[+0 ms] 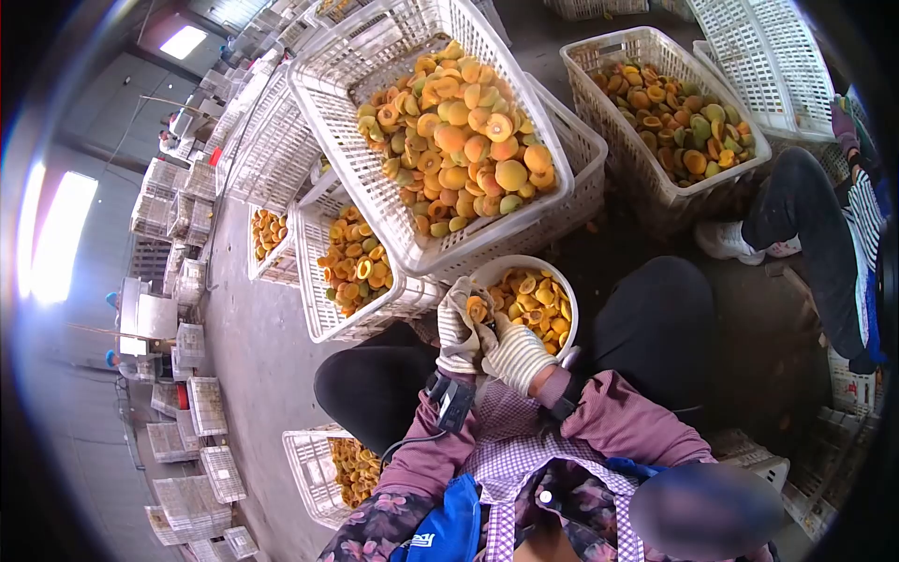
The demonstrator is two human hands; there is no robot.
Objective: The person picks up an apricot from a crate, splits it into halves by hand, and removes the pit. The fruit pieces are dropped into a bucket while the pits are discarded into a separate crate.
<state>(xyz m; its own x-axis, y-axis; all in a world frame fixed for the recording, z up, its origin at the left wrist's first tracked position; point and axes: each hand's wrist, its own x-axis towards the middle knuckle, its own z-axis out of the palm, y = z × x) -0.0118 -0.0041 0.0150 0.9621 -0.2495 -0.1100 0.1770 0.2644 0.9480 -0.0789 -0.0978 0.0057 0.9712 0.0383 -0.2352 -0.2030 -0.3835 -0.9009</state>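
My left hand [458, 330], in a striped work glove, is closed around an apricot [478, 308] with its orange flesh showing. Pressed close beside it, my right hand [518, 354] in a matching glove has its fingers curled in against the fruit. Whatever the right fingers grip is hidden. Both hands are over the near left rim of a round white bucket [574, 321] between my knees. Apricot halves [536, 302] fill much of that bucket. Just beyond it, a large white crate [423, 259] stacked on another holds a heap of apricots [459, 140], some cut open.
Crates of cut apricots stand at the left [323, 330], lower left [302, 478] and upper right [667, 192]. Another person's leg [796, 211] and shoe are at the right. Stacked crates [183, 201] line the far left floor.
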